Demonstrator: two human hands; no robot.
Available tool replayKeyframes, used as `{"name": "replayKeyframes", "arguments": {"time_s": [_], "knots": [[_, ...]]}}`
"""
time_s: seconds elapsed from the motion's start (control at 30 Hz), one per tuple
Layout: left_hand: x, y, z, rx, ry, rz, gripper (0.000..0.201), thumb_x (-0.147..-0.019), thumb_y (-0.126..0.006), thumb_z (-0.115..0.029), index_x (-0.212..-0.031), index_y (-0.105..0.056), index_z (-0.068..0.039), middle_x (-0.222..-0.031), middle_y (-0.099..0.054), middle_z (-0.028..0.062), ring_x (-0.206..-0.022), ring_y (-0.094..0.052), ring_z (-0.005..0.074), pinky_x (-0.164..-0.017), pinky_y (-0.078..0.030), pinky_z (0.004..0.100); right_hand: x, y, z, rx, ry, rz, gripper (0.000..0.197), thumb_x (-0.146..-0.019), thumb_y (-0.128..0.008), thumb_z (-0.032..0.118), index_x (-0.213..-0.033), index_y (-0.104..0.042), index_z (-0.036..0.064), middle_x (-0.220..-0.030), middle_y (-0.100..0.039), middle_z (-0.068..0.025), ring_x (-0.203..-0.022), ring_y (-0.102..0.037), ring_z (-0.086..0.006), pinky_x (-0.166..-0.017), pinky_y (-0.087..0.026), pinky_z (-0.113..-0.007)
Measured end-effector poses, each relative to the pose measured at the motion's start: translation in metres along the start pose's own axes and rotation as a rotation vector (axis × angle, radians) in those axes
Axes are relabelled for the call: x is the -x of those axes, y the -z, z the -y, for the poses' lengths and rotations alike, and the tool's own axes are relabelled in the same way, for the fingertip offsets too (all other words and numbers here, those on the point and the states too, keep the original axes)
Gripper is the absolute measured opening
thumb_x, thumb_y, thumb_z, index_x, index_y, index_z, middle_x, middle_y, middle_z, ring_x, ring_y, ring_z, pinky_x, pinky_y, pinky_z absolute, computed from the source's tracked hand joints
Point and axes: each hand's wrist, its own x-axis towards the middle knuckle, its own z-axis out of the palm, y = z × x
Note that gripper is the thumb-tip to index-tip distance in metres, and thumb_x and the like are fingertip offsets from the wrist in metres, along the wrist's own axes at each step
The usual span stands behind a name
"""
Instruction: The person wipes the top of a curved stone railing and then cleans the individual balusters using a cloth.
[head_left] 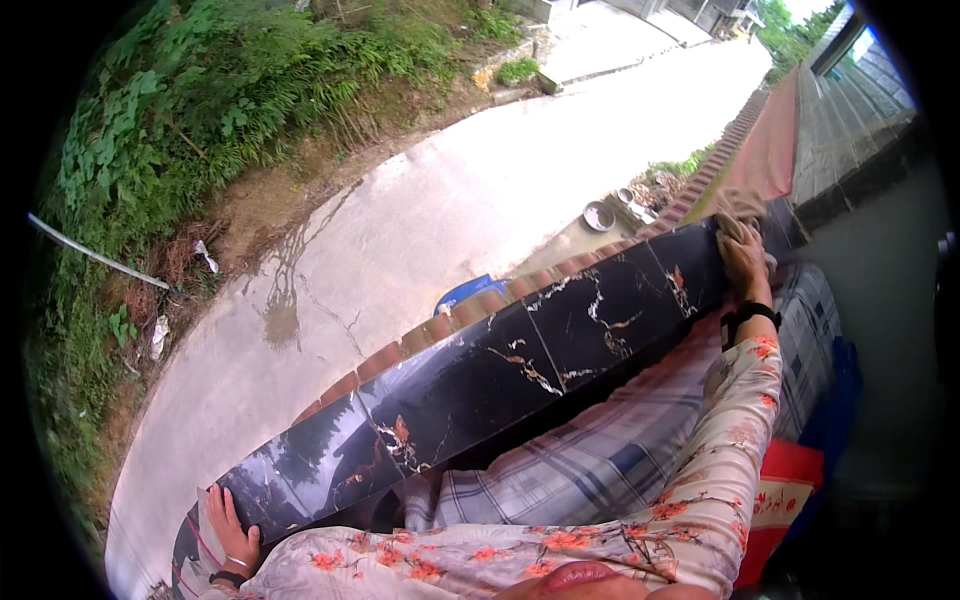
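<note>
A black ledge of polished, marble-patterned tiles [450,370] runs slantwise across the view, from lower left to upper right. At its left end my left hand [232,530] lies on the surface, fingers stretched out, holding nothing. My right arm reaches to the far right end, where my right hand [743,262] presses a bunched brown cloth [740,206] against the tiles. The fingers are wrapped round the cloth, and part of it is hidden under the hand.
Red-brown roof tiles [400,352] edge the ledge's outer side, above a concrete road [430,220] with a blue object [475,290] and a round basin [599,216]. Plaid fabric [590,455] lies along the inner side. A red box-like item [780,500] and a grey wall [895,330] are at right.
</note>
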Motion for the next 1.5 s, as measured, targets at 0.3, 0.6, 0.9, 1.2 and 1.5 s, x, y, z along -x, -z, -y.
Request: {"name": "replayKeyframes", "arguments": {"time_s": [0.3,0.6,0.9,1.2,1.5], "knots": [[0.01,0.005,-0.004,-0.032,-0.021,-0.117,0.073,-0.085,-0.039,-0.05,-0.138,-0.027,-0.003,-0.143,-0.024,0.0224,-0.132,-0.022,0.0377,-0.107,-0.014,0.0508,0.133,0.06,0.242,-0.367,0.283,0.102,0.043,-0.073,-0.066,0.024,-0.113,-0.059,0.0083,-0.131,-0.042,-0.0212,-0.119,-0.042,-0.0373,-0.098,-0.035,-0.042],[0.019,0.007,-0.003,0.103,0.04,-0.228,0.071,-0.076,-0.059,-0.036,-0.136,-0.034,-0.007,-0.142,-0.032,0.0152,-0.131,-0.029,0.0322,-0.107,-0.019,0.0462,0.286,0.14,0.557,-0.706,0.925,0.274,0.039,-0.067,-0.067,0.018,-0.105,-0.06,0.0143,-0.125,-0.048,-0.0144,-0.117,-0.044,-0.0341,-0.095,-0.036,-0.045],[0.037,0.003,0.017,0.335,0.014,-0.452,0.061,-0.081,-0.059,-0.03,-0.131,-0.038,-0.003,-0.135,-0.039,0.0159,-0.127,-0.035,0.0313,-0.105,-0.024,0.0447,0.234,0.08,0.396,-0.283,0.101,0.086,0.043,-0.082,-0.059,0.034,-0.118,-0.057,0.0104,-0.132,-0.041,-0.0199,-0.121,-0.038,-0.0404,-0.099,-0.033,-0.045],[0.072,0.013,0.054,0.172,0.158,-0.323,0.052,-0.084,-0.055,-0.034,-0.131,-0.043,-0.015,-0.132,-0.044,0.0117,-0.124,-0.038,0.0292,-0.102,-0.027,0.0463,0.467,0.167,0.744,-0.587,0.854,0.171,0.043,-0.069,-0.069,0.022,-0.11,-0.059,0.0112,-0.127,-0.045,-0.0201,-0.116,-0.042,-0.0395,-0.096,-0.034,-0.049],[0.298,0.015,0.195,0.385,0.239,-0.425,0.053,-0.079,-0.062,-0.018,-0.127,-0.045,-0.007,-0.133,-0.04,0.0186,-0.123,-0.037,0.0365,-0.101,-0.031,0.0428,0.369,0.099,0.618,-0.165,0.363,0.093,0.032,-0.086,-0.051,0.034,-0.112,-0.061,0.0185,-0.116,-0.055,-0.0085,-0.111,-0.047,-0.0308,-0.094,-0.038,-0.042]]}}
